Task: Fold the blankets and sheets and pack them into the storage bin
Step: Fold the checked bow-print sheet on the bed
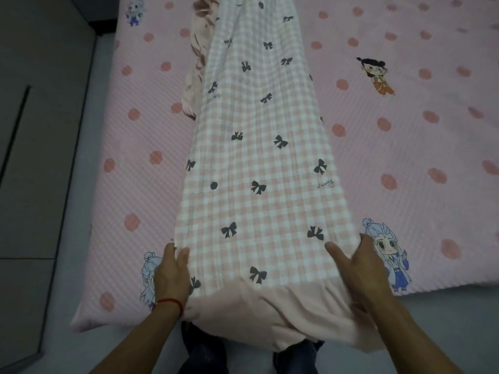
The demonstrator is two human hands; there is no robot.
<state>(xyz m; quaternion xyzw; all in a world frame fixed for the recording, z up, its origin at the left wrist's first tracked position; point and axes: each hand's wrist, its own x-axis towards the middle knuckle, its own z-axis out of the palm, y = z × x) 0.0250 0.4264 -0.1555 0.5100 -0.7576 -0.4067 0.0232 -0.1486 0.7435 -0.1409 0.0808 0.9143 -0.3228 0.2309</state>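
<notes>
A pink-and-white checked blanket [259, 163] with black bows lies folded into a long narrow strip down the middle of the bed. Its plain pink near end hangs over the bed's front edge. My left hand [172, 273] holds the strip's left near edge, thumb on top and fingers along the side. My right hand [361, 268] grips the right near edge, thumb on top of the cloth and fingers round its side. The storage bin is not in view.
The bed carries a pink dotted sheet [405, 136] with cartoon figures. A crumpled pink cloth [197, 60] lies beside the strip at the far left. Grey floor [70, 211] runs along the left and in front, with a dark cabinet [29, 130] at the far left.
</notes>
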